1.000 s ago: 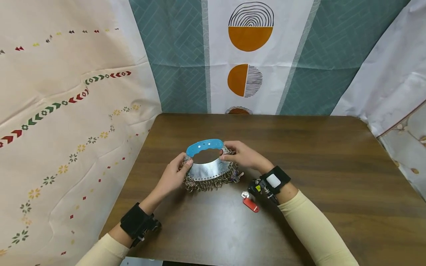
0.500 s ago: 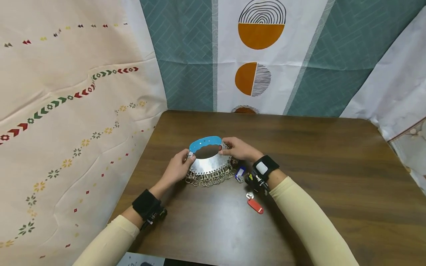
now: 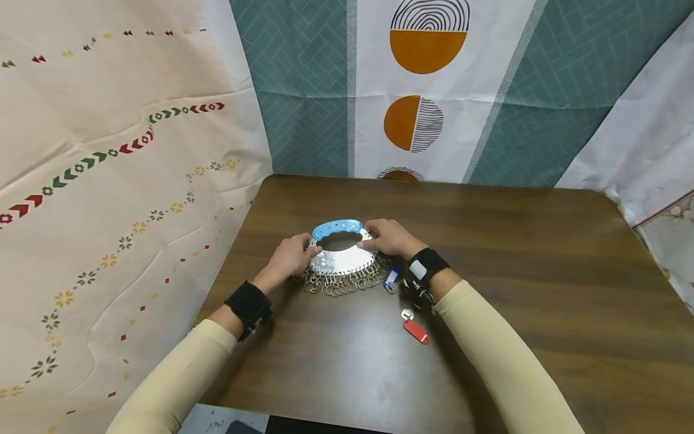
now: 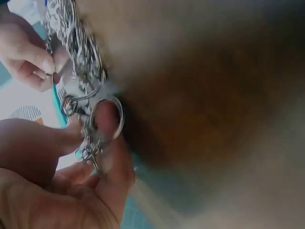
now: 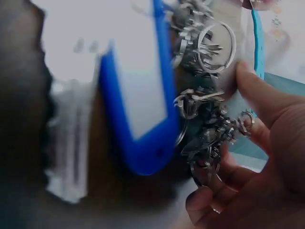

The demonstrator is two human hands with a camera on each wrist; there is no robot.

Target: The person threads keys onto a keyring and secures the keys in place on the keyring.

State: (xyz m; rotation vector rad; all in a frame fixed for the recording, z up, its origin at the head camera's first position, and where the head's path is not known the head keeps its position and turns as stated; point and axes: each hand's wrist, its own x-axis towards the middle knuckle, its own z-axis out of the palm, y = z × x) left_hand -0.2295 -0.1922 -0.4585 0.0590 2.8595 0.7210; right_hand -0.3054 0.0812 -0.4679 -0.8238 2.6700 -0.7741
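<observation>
- On or just above the brown table (image 3: 504,253): the metal ring holder (image 3: 343,263), apparently being positioned.
- Left hand (image 3: 291,256), right hand (image 3: 393,237): fingers pinching its opposite ends; the next move seemingly calls for level, matched grips.
- Red tag (image 3: 416,331): lying apart.

A brown wooden surface (image 3: 515,259) fills the lower middle; patterned cream cloth (image 3: 108,187) hangs at left, a green-and-white curtain (image 3: 368,84) across the top centre.
</observation>
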